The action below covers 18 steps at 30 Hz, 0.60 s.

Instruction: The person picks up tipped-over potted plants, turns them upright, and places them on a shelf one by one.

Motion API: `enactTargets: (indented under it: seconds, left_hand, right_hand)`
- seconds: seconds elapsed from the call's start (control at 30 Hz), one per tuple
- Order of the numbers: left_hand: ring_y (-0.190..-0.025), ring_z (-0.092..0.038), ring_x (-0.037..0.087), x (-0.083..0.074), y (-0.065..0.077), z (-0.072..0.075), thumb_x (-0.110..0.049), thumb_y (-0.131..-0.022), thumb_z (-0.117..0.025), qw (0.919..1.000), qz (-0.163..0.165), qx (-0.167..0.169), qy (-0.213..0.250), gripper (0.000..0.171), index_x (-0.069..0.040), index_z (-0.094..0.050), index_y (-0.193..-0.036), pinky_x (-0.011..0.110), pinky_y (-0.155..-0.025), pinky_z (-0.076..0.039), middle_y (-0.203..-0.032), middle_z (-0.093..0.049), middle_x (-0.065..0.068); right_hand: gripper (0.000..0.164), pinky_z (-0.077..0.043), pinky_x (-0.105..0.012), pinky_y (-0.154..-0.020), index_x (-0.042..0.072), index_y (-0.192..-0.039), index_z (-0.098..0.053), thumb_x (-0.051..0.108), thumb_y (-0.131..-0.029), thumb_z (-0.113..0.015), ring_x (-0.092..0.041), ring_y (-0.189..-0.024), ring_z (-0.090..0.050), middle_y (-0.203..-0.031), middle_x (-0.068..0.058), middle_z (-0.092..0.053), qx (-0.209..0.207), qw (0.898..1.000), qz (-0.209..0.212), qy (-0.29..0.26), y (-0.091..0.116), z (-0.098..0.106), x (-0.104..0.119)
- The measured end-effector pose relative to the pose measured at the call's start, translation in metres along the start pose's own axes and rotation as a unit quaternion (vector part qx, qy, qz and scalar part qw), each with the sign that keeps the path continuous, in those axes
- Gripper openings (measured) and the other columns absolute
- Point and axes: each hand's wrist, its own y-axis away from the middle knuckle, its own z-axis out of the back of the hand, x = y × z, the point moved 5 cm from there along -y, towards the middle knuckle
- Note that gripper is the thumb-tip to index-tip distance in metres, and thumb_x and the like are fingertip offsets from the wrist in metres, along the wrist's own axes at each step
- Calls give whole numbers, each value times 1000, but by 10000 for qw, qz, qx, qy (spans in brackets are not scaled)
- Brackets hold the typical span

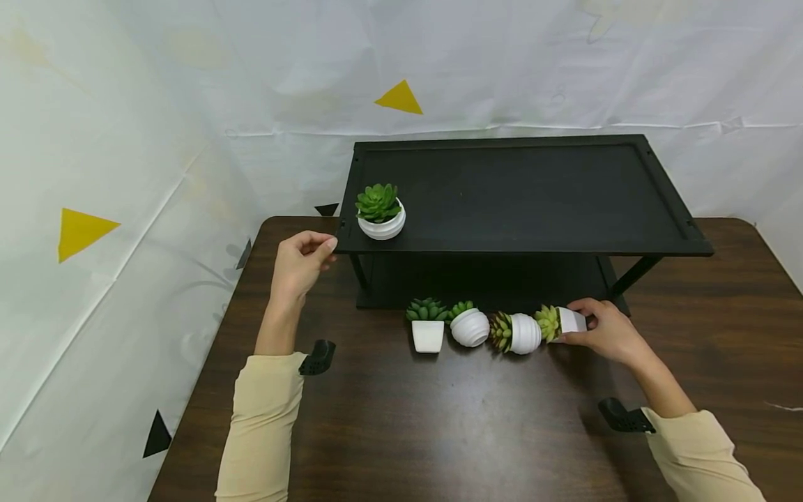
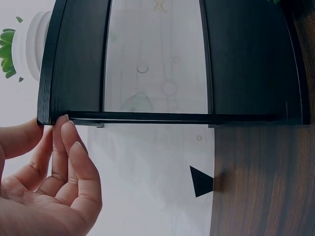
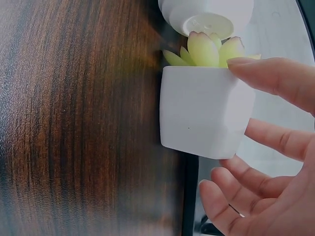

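Note:
My left hand (image 1: pixel 300 263) pinches the front left corner of a black two-tier shelf (image 1: pixel 527 195); in the left wrist view the thumb and fingertips meet at its top board's edge. My right hand (image 1: pixel 610 333) holds a yellow-green succulent in a square white pot (image 1: pixel 571 321), lying on its side at the right end of a row. In the right wrist view the thumb lies along one side of the pot (image 3: pixel 202 108) and fingertips touch another. Beside it lie a reddish-green succulent in a round white pot (image 1: pixel 525 334) and a tilted succulent pot (image 1: pixel 470 328).
An upright succulent in a square white pot (image 1: pixel 429 336) stands at the row's left end. Another succulent in a round pot (image 1: pixel 381 223) sits on the top board's left. The shelf stands on a brown wooden table (image 1: pixel 439 432) before white sheeting (image 1: pixel 301 63).

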Motion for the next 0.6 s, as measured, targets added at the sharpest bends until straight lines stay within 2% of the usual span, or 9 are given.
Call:
enactTargets:
  seconds: [0.4, 0.6]
  left_hand:
    - [-65, -57, 10, 0, -1, 0, -11, -90, -58, 10000, 18, -17, 30, 20, 6, -62, -100, 21, -61, -46, -82, -58, 7]
    - [-65, -57, 10, 1, -1, 0, -11, -90, -58, 10000, 54, -20, 22, 20, 5, -62, -101, 21, -61, -46, -82, -58, 6]
  right_hand:
    - [60, -36, -32, -58, -12, -113, -50, 23, -73, -76, -31, -79, -45, -99, -27, -47, -32, 10000, -44, 57, -1, -2, 1]
    - [55, -38, -31, -57, -12, -109, -52, 22, -72, -76, -29, -78, -48, -91, -21, -53, -81, 10000, -27, -8, -1, -1, 0]
